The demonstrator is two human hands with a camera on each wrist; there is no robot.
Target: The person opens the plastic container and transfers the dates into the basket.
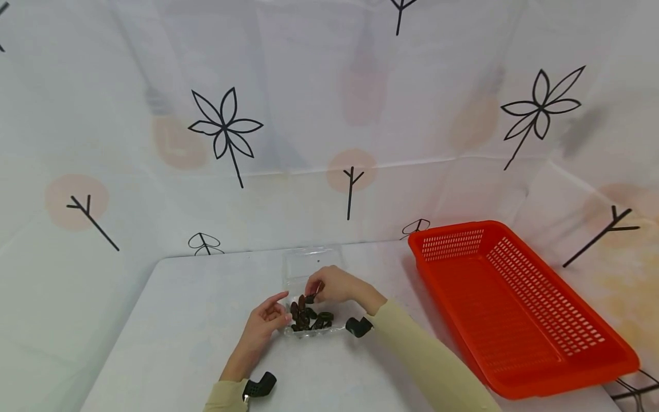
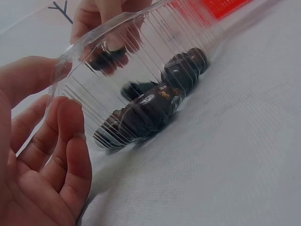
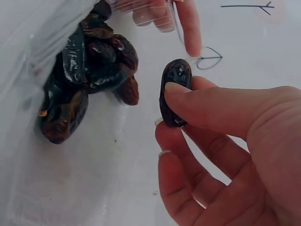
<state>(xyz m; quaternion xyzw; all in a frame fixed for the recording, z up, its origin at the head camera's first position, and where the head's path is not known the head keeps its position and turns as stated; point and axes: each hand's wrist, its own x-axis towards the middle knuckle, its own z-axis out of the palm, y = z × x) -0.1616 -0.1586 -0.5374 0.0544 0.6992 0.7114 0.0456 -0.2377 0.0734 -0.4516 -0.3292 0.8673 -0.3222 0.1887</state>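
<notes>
Several dark brown, glossy dates (image 1: 305,320) lie in a clear plastic box (image 1: 337,328), heaped toward its left and front in the head view. My right hand (image 1: 336,284) is over the box, pinching one date (image 3: 175,94) between thumb and fingers. At the box's left side, my left hand (image 1: 264,321) grips the wall by its rim, with curled fingers (image 2: 70,120) against the ribbed plastic. Through that wall, the left wrist view shows the dates (image 2: 150,110) on the bottom. Behind the box, its clear lid (image 1: 311,264) lies folded back.
A large red plastic basket (image 1: 463,320) with perforated sides stands to the right on the white table (image 1: 190,320). A patterned white cloth (image 1: 288,200) hangs behind the table. Each wrist carries a small black device (image 1: 358,327).
</notes>
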